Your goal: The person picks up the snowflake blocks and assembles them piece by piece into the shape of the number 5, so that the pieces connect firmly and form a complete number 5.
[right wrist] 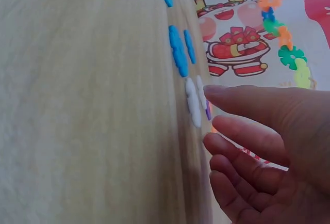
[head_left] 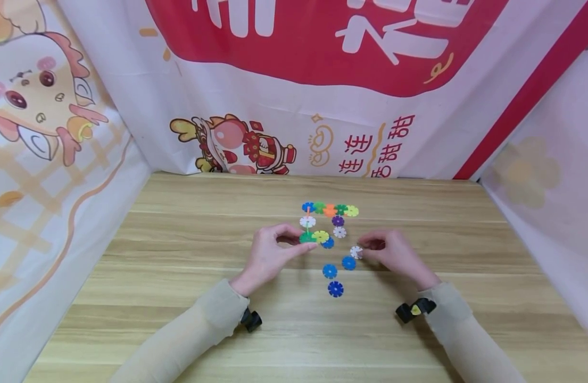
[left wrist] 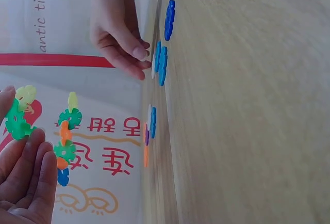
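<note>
My left hand [head_left: 270,255] pinches a green snowflake disc [left wrist: 18,125] between thumb and fingers, above the table. A yellow disc [head_left: 320,236] is joined to that green one. Beyond it runs a raised row of linked discs, with a blue disc [head_left: 308,207], an orange disc [head_left: 330,210] and a light-yellow disc [head_left: 352,211]. My right hand [head_left: 394,254] is low at the table, fingertips beside a white disc [right wrist: 192,102] that lies flat. Its thumb and fingers [right wrist: 242,131] are bent loosely and apart; any contact with the disc is unclear.
Loose discs lie on the wooden table [head_left: 179,298]: a light-blue disc [head_left: 348,263], another blue disc [head_left: 329,271], a dark-blue disc [head_left: 336,289], a purple disc [head_left: 338,221] and a second white disc [head_left: 339,232]. Printed cloth [head_left: 255,90] walls the back and sides.
</note>
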The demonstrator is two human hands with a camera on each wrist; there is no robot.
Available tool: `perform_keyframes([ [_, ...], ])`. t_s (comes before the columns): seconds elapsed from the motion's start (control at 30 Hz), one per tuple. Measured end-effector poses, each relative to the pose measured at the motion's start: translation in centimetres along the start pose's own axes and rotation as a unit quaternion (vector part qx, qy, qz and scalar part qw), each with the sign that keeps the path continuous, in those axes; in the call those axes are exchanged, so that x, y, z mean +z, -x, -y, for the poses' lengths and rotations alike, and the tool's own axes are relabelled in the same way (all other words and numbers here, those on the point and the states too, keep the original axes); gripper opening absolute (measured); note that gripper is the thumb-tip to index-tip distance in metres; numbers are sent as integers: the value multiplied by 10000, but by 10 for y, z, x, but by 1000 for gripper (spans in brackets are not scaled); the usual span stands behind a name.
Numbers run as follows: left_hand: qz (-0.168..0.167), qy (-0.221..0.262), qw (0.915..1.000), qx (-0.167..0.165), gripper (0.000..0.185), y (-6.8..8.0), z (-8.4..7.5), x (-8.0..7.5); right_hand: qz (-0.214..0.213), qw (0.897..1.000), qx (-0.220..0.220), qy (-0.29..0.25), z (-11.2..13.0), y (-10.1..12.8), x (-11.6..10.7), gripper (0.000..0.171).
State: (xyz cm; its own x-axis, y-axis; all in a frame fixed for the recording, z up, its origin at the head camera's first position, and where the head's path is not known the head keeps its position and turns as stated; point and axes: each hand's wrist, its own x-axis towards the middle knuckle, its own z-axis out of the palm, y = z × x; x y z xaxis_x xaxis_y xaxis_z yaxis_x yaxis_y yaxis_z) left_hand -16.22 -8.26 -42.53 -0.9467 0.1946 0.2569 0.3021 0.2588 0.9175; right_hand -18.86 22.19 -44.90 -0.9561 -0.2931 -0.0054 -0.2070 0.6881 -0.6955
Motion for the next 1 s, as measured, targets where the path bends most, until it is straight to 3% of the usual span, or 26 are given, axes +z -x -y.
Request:
perform_keyframes([
  [0.4, 27, 35, 10000, -37, 35, 0, -3, 0, 196, 9996, 155, 105, -2, -4, 6, 21],
  [0.73, -35, 4, 10000, -67, 36, 2, -1, 0, 156, 9975, 441, -521, 6, -1, 10, 28],
  [1.0, -60, -60, 9999, -129, 38, -1, 0, 1, -155, 9903, 588, -1249, 37, 5, 0, 34],
])
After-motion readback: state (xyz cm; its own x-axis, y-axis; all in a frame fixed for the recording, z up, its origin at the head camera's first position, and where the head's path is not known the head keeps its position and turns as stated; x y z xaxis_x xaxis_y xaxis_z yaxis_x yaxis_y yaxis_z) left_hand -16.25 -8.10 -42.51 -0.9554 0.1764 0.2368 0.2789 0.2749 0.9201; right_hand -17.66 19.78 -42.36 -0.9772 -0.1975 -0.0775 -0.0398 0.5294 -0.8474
